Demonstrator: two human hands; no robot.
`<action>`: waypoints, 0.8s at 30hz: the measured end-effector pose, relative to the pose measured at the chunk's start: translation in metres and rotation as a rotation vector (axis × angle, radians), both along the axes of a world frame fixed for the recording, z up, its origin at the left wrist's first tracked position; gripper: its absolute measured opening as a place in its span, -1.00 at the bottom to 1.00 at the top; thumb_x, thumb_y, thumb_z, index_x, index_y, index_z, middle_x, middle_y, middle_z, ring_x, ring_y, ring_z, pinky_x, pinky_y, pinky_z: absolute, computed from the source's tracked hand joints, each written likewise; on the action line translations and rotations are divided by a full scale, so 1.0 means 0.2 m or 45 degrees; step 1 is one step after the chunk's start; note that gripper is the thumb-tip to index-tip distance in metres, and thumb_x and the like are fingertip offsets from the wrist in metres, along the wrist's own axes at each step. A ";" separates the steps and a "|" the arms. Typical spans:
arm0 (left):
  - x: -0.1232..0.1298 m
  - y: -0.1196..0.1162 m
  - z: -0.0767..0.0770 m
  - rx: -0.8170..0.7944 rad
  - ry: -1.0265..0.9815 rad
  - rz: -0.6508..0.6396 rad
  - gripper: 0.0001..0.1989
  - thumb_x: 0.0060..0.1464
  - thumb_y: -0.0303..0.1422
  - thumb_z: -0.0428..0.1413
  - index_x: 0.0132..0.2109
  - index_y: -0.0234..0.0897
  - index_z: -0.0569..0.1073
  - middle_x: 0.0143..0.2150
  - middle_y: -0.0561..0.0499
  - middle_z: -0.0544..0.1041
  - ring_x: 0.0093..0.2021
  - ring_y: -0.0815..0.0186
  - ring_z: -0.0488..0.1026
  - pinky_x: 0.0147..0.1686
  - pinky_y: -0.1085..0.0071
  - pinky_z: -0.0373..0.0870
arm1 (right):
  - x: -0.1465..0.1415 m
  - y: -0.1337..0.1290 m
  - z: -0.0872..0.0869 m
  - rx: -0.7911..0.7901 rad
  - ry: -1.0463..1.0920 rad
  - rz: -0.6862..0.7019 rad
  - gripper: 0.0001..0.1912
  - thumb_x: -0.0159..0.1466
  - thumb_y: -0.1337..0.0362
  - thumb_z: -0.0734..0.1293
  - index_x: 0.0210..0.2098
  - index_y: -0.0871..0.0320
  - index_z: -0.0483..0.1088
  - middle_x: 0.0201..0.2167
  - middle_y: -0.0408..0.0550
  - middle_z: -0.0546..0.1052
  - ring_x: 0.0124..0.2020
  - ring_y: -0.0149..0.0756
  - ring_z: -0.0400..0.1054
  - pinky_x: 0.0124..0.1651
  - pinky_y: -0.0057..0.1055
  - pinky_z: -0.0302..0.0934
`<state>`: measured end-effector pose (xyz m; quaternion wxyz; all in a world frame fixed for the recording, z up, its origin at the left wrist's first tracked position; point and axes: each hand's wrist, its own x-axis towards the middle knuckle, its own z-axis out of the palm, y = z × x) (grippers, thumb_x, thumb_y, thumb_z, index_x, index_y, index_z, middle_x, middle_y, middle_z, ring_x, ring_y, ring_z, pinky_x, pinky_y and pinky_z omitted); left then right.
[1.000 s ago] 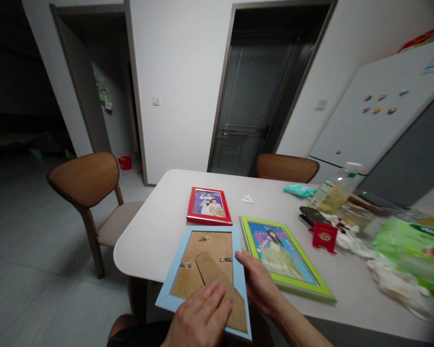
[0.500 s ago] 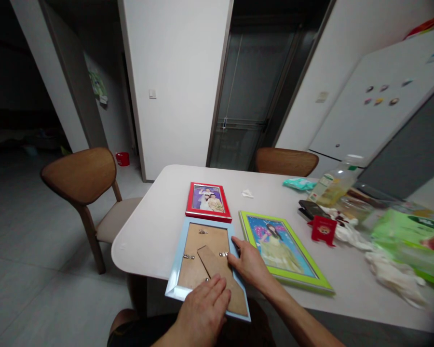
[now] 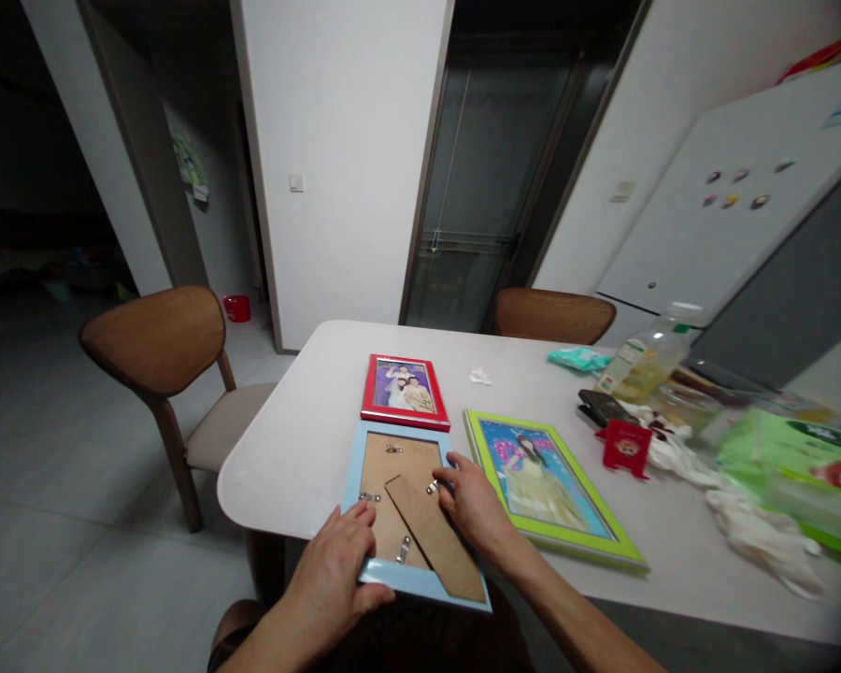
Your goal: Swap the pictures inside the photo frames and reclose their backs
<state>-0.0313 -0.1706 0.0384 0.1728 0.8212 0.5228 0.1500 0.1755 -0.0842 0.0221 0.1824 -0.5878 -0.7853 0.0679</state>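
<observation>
A light blue picture frame point(image 3: 420, 581) lies face down over the table's near edge. Its brown backing board point(image 3: 371, 458) carries a slanted stand leg point(image 3: 434, 537) and several metal clips. My left hand point(image 3: 333, 570) grips the frame's lower left corner, thumb along the bottom rim and fingers by the left clip point(image 3: 369, 497). On the right rim, my right hand point(image 3: 473, 500) is closed, with its fingertips at the right clip point(image 3: 433, 486). Touching the far end is a red picture frame point(image 3: 405, 391) with a group photo. A lime green picture frame point(image 3: 553, 486) lies face up to the right.
On the right of the white table point(image 3: 287, 449) are a bottle point(image 3: 637, 360), a black phone-like object point(image 3: 603, 408), a red card-like item point(image 3: 627, 447), crumpled tissues point(image 3: 763, 537) and a green pack point(image 3: 799, 467). Chairs stand left point(image 3: 161, 341) and behind point(image 3: 553, 316).
My left hand has moved left from the stand leg to the frame's lower left corner, uncovering the bottom clip. My right fingers have curled in at the right clip.
</observation>
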 end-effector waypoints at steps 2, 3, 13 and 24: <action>0.00 0.00 0.01 -0.013 0.001 0.001 -0.70 -0.24 -0.29 0.20 -0.31 -0.30 0.34 0.08 -0.18 0.26 0.13 0.15 0.09 0.09 0.11 -0.02 | 0.00 0.01 -0.01 0.016 -0.017 -0.015 -0.70 0.08 0.40 0.12 -0.28 0.19 0.43 -0.12 0.11 0.31 -0.09 -0.19 0.19 -0.05 -0.36 0.03; 0.00 0.00 0.01 -0.015 0.001 0.005 -0.69 -0.24 -0.29 0.21 -0.31 -0.30 0.34 0.08 -0.18 0.26 0.13 0.14 0.10 0.09 0.11 -0.02 | 0.00 0.01 -0.01 0.025 -0.023 -0.014 -0.69 0.08 0.40 0.12 -0.27 0.19 0.42 -0.11 0.11 0.30 -0.10 -0.19 0.19 -0.05 -0.36 0.03; 0.03 -0.02 0.00 0.080 -0.017 0.044 -0.69 -0.24 -0.23 0.20 -0.33 -0.30 0.36 0.02 -0.17 0.34 0.08 0.14 0.19 0.07 0.13 0.06 | -0.20 -0.07 0.07 0.053 0.138 0.309 -0.77 0.12 0.31 0.17 -0.28 0.13 0.42 -0.25 -0.03 0.42 -0.20 -0.30 0.20 -0.12 -0.42 0.04; 0.06 -0.03 0.00 0.165 -0.001 0.055 -0.59 -0.24 -0.32 0.21 -0.17 -0.34 0.35 -0.02 -0.21 0.37 0.02 0.09 0.25 0.04 0.06 0.10 | -0.39 -0.03 0.04 0.071 0.199 0.391 -0.82 0.11 0.33 0.19 -0.48 0.18 0.42 -0.46 -0.06 0.40 -0.33 -0.38 0.21 -0.22 -0.47 0.05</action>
